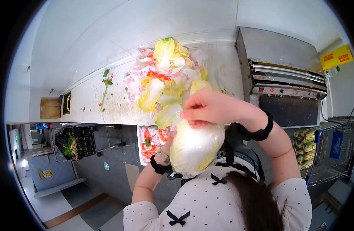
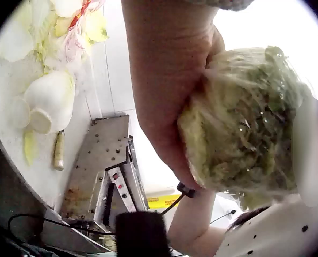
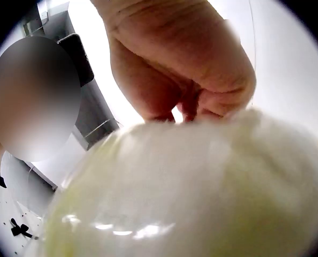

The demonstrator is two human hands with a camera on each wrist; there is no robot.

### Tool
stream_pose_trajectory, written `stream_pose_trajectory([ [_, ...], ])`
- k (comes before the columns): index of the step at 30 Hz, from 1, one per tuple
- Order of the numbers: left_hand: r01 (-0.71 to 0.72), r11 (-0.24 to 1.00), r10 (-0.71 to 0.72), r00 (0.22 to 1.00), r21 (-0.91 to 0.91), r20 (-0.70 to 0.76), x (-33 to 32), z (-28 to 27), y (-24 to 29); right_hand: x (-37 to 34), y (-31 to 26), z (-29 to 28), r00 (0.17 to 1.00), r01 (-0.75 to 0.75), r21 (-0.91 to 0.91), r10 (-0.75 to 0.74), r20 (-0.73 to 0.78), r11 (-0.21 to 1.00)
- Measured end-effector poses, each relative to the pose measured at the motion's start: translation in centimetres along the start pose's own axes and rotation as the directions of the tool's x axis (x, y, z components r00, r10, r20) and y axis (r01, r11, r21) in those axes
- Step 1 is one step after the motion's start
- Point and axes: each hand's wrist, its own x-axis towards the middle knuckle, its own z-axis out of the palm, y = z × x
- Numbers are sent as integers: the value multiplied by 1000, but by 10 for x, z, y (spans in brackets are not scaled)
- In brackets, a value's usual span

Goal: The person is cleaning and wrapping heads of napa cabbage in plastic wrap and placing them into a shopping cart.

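A napa cabbage [image 1: 198, 148] in clear plastic wrap is held up in front of the chest, its white, shiny side facing up. From below and the left, my left hand [image 2: 167, 101] grips it; its fingers are largely hidden behind the cabbage. The leafy end [image 2: 250, 123] shows through crinkled film in the left wrist view. My right hand [image 1: 202, 107] is at the cabbage's far end, fingers curled down and pinching the wrap there, as the right wrist view also shows from close by. Loose cabbage leaves [image 1: 150, 94] lie on the counter just beyond.
Another cabbage [image 2: 54, 101] and a knife handle [image 2: 59, 152] lie on the counter [image 1: 119, 92]. Red-and-white wrappers [image 1: 138, 79] sit under the leaves. A metal wrapping machine [image 1: 283, 69] stands at right, above a crate of cabbages [image 1: 306, 144]. A box of red-printed packs [image 1: 148, 144] is at the counter's edge.
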Motion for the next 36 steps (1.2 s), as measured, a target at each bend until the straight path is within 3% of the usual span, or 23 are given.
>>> stream_pose_trajectory([
  [2, 73, 997, -74, 997, -22, -17, -9, -1, -2, -3, 0, -7, 987, -31, -55, 39, 154, 998],
  [5, 168, 978, -175, 983, -125, -49, -12, 8, -2, -8, 12, -5, 988, -6, 213, -26, 150, 977],
  [7, 267, 933, -299, 948, -242, -106, -7, 34, 8, -8, 19, 0, 995, 67, 90, -73, 65, 994],
  [8, 297, 889, -322, 947, -348, -14, -5, 31, 6, -8, 24, 2, 994, 101, 23, -101, 31, 995],
  [9, 340, 831, -342, 937, -441, 78, -3, 28, 4, -7, 30, 3, 978, 192, 68, -184, -101, 979],
  [11, 326, 765, -298, 944, -555, 144, -8, 17, 4, -5, 44, 4, 872, 391, 121, -325, -365, 913],
  [12, 321, 747, -286, 946, -582, 156, -9, 14, 5, -11, 45, 2, 768, 465, -143, -479, -425, 874],
  [14, 268, 805, -239, 963, -529, 123, -5, 10, 5, -34, 47, -1, 487, 474, -637, -784, -385, 607],
  [15, 243, 830, -216, 970, -502, 111, -2, 10, 6, -47, 46, 4, 500, 515, -696, -835, -230, 501],
  [17, 90, 981, -82, 995, -170, 53, 3, 22, 19, -57, 39, 24, 534, 534, -798, -843, 63, 279],
  [18, 7, 1000, -7, 999, 4, 34, 5, 26, 23, -58, 36, 34, 555, 503, -835, -824, 113, 224],
  [20, -35, 999, 33, 996, 18, 79, 8, 24, 22, -53, 31, 50, 583, 435, -888, -798, 151, 149],
  [22, 76, 908, 42, 962, -413, 270, 11, 17, 20, -45, 32, 48, 535, 485, -872, -814, 227, 75],
  [23, 81, 917, 25, 966, -390, 259, 15, 10, 19, -43, 31, 48, 508, 507, -861, -821, 261, 39],
  [26, 90, 949, -28, 978, -304, 205, 17, 0, 14, -45, 22, 55, 559, 641, -733, -793, 242, 228],
  [29, 90, 984, -69, 988, -153, 138, 13, -6, 14, -55, 9, 57, 754, 559, -642, -643, 131, 525],
  [32, 119, 991, -114, 991, -64, 77, 17, -20, 9, -56, 11, 61, 836, 463, -671, -537, 113, 579],
  [35, 159, 987, -160, 986, -36, -46, 15, -10, 9, -55, 18, 64, 843, 427, -664, -536, 47, 614],
  [36, 183, 983, -180, 977, 11, -116, 15, -5, 10, -54, 22, 65, 800, 429, -760, -596, 69, 488],
])
